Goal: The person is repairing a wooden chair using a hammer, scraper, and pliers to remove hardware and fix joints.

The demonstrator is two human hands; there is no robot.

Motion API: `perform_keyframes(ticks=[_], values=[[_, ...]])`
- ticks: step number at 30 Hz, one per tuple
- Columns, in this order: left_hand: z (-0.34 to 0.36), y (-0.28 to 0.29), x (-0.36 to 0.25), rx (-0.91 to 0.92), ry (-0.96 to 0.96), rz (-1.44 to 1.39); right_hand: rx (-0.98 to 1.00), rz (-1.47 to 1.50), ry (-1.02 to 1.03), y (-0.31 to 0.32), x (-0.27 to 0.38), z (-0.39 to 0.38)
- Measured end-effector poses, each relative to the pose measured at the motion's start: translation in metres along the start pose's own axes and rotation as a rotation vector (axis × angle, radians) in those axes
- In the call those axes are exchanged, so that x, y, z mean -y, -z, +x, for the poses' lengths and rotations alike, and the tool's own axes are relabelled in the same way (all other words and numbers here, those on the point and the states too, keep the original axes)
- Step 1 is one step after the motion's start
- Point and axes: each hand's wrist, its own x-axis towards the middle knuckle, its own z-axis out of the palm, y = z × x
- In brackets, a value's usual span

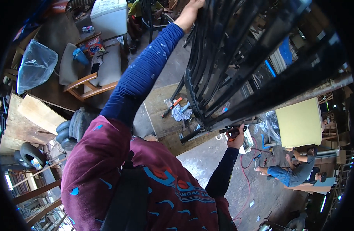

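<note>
A large black slatted frame [192,82], apparently part of a chair, stands in front of me and fills the upper right. My left hand [190,14] reaches far up and is closed at the frame's upper left edge, its fingertips partly cut off by the picture's top. Lower down, my right hand [237,139] is wrapped round a dark handheld tool [231,133] with an orange part, close to the frame's lower end. The tool's exact kind is hard to make out. Below the frame, a crumpled plastic bag [181,113] and an orange-handled tool [172,107] lie on a plywood board [157,109].
A cushioned wooden armchair [107,73] holding a box stands at left, near stacked tyres [75,129]. Right of me are a yellow padded panel [299,122] and a red hose [244,173] on the floor. One co-worker [296,173] sits at right; another person [136,11] is at the top.
</note>
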Motion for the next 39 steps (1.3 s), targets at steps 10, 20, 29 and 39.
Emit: perform_keyframes(ticks=[10, 20, 29, 39], values=[[-0.057, -0.06, -0.073, 0.088, 0.153, -0.207, 0.143, 0.235, 0.038, 0.108, -0.049, 0.042], [-0.105, -0.058, -0.143, -0.099, 0.022, 0.025, 0.166, -0.173, 0.274, 0.111, -0.06, 0.042], [-0.093, -0.034, -0.121, -0.135, -0.013, 0.074, -0.074, 0.075, 0.232, 0.059, -0.092, 0.031], [-0.082, 0.007, -0.083, -0.045, -0.354, 0.647, -0.517, 0.182, -0.118, 0.04, -0.164, -0.083]])
